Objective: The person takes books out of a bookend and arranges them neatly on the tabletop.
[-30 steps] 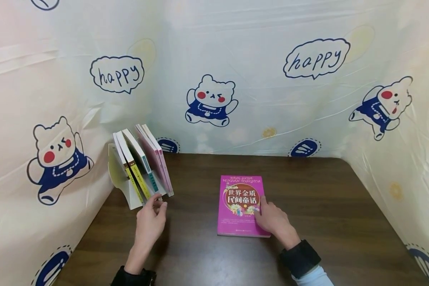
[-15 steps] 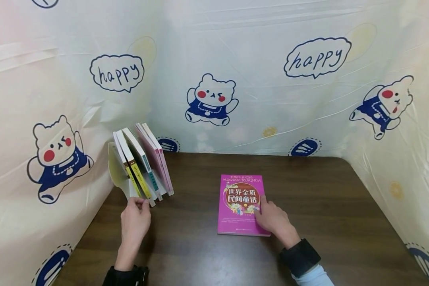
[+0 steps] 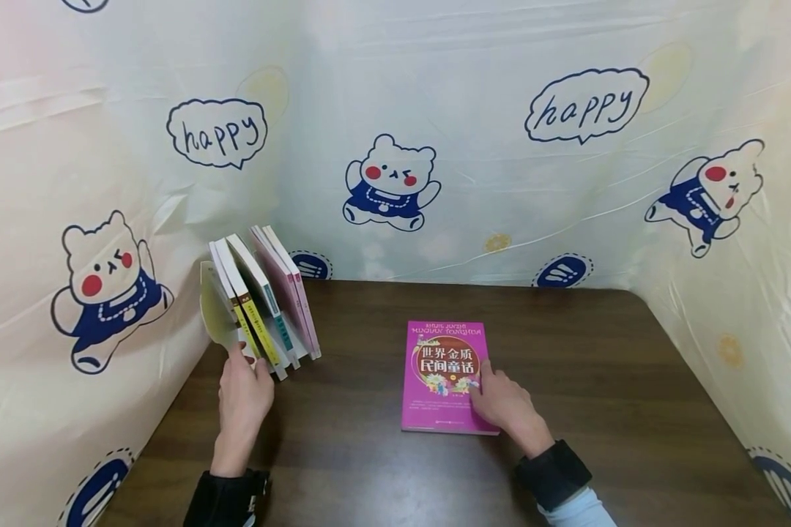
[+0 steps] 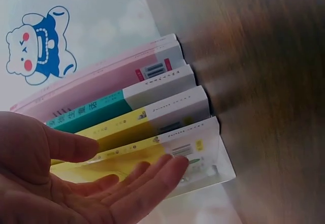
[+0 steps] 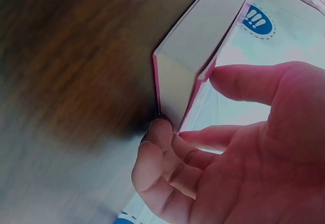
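Observation:
On the table lies a magenta book, cover up. My right hand grips its right edge near the lower corner; in the right wrist view, thumb and forefinger touch the cover side and the other fingers curl by the corner. At the left, several books stand leaning in a row: yellow-spined books, a teal-spined book and pink books. A pale bookend stands at their left end. My left hand is beside it, fingers extended in front of the outermost yellow-spined book; contact cannot be told.
The dark wooden table extends between the hands and to the right. A pale cloth printed with bears and "happy" bubbles hangs behind and along both sides.
My left hand has moved left along the fronts of the books to the bookend, and its fingers have spread. The right hand and the magenta book have stayed put.

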The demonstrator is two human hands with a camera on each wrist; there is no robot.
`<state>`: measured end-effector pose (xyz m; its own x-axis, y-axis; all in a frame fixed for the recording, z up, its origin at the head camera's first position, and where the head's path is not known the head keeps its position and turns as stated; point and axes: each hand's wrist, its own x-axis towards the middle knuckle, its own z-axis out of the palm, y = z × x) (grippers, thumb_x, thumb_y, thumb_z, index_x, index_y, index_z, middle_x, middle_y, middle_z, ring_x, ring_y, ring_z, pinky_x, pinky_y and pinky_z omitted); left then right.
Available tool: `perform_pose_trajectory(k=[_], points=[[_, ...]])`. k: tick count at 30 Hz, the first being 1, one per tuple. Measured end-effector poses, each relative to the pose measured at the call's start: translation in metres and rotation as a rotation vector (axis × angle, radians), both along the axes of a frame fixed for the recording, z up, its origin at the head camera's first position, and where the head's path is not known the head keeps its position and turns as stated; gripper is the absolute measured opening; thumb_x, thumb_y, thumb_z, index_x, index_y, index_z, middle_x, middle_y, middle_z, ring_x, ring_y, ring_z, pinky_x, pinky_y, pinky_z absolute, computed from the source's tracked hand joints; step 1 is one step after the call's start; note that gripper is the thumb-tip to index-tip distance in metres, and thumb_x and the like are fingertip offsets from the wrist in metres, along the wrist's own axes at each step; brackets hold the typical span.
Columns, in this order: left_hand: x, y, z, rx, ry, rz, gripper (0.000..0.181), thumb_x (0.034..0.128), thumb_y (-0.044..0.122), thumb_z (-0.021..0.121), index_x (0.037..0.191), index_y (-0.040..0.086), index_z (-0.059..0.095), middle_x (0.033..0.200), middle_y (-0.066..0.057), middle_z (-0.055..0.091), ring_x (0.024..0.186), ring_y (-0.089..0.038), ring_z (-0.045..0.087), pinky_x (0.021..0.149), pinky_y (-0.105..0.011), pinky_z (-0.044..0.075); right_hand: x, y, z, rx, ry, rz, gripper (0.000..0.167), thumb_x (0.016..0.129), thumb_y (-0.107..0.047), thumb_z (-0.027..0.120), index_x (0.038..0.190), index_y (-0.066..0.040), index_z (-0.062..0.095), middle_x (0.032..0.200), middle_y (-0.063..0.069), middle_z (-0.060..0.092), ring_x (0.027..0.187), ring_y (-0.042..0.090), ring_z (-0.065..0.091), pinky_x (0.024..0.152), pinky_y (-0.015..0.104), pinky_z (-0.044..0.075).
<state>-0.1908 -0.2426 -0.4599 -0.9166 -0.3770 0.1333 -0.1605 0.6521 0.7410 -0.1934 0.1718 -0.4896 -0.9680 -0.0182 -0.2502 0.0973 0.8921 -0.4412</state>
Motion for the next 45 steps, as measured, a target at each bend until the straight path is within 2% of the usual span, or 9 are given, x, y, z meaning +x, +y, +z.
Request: perform_pose_trajectory(k=[4,7,11,19,22,29,31,38,45], points=[[-0.006,-0.002,0.001,0.014,0.043,0.008,0.056,0.1081,0.007,0.040,0.160,-0.007,0.025,0.147,-0.039,0.044,0.125,-0.057,0.052,0.090,-0.069,0.049,-0.001,0.001,-0.001,0.002,-0.003,-0.001,0.082,0.102,-0.035,0.065,0.161,0.009,0.028,0.146,0.033,0.051,0.126,0.049,0.057,0.095,0.063,0.053],[-0.010,-0.002,0.001,0.028,0.062,0.008,0.057,0.1076,0.005,0.039,0.162,-0.004,0.023,0.152,-0.037,0.042,0.126,-0.057,0.053,0.088,-0.068,0.051,-0.001,0.001,-0.001,0.006,-0.007,-0.001,0.081,0.102,-0.034,0.065,0.161,0.008,0.028,0.147,0.033,0.051,0.127,0.049,0.057,0.095,0.063,0.053],[-0.014,-0.003,-0.001,0.044,0.061,-0.008,0.060,0.1077,0.006,0.039,0.163,-0.003,0.018,0.152,-0.037,0.042,0.123,-0.055,0.057,0.083,-0.064,0.053,-0.003,0.000,0.000,0.020,0.006,0.014,0.079,0.102,-0.032,0.064,0.159,0.011,0.029,0.145,0.035,0.051,0.126,0.050,0.057,0.094,0.064,0.053],[-0.020,-0.003,-0.006,0.068,0.109,-0.020,0.067,0.1045,0.001,0.041,0.165,-0.003,0.012,0.148,-0.040,0.042,0.123,-0.054,0.058,0.084,-0.064,0.054,-0.001,0.000,0.001,0.036,0.006,0.022,0.080,0.102,-0.031,0.065,0.159,0.012,0.029,0.145,0.034,0.051,0.123,0.047,0.059,0.096,0.064,0.052],[-0.022,-0.004,-0.008,0.061,0.114,-0.024,0.069,0.1033,0.000,0.043,0.165,-0.003,0.012,0.145,-0.040,0.045,0.118,-0.053,0.060,0.081,-0.062,0.055,-0.001,-0.001,0.001,0.033,0.005,0.023,0.080,0.102,-0.031,0.065,0.159,0.012,0.029,0.146,0.035,0.051,0.126,0.048,0.057,0.096,0.064,0.052],[-0.027,-0.010,-0.011,0.078,0.108,-0.031,0.070,0.1061,0.004,0.043,0.167,0.002,0.007,0.145,-0.040,0.048,0.109,-0.050,0.066,0.065,-0.046,0.057,-0.002,-0.001,0.000,0.032,-0.007,0.017,0.079,0.103,-0.031,0.063,0.159,0.011,0.028,0.148,0.035,0.049,0.130,0.050,0.054,0.098,0.065,0.051],[-0.029,-0.010,-0.011,0.082,0.108,-0.029,0.070,0.1070,0.006,0.042,0.167,0.003,0.006,0.143,-0.040,0.049,0.108,-0.051,0.067,0.063,-0.045,0.057,-0.003,-0.001,0.001,0.032,-0.008,0.017,0.078,0.103,-0.030,0.063,0.159,0.012,0.028,0.147,0.036,0.049,0.131,0.051,0.054,0.098,0.065,0.050],[-0.029,-0.010,-0.011,0.077,0.136,-0.033,0.065,0.1085,0.006,0.042,0.165,0.004,0.011,0.141,-0.039,0.052,0.111,-0.053,0.066,0.072,-0.058,0.060,-0.004,-0.001,0.002,0.035,-0.010,0.018,0.079,0.103,-0.030,0.063,0.159,0.012,0.028,0.147,0.036,0.049,0.129,0.051,0.055,0.097,0.065,0.051],[-0.020,-0.004,-0.012,0.054,0.194,-0.036,0.061,0.1092,0.006,0.040,0.164,0.000,0.015,0.138,-0.042,0.053,0.111,-0.056,0.064,0.073,-0.063,0.058,-0.003,0.000,0.001,0.029,-0.010,0.018,0.080,0.103,-0.032,0.064,0.160,0.011,0.027,0.147,0.035,0.050,0.124,0.047,0.058,0.097,0.064,0.051]])
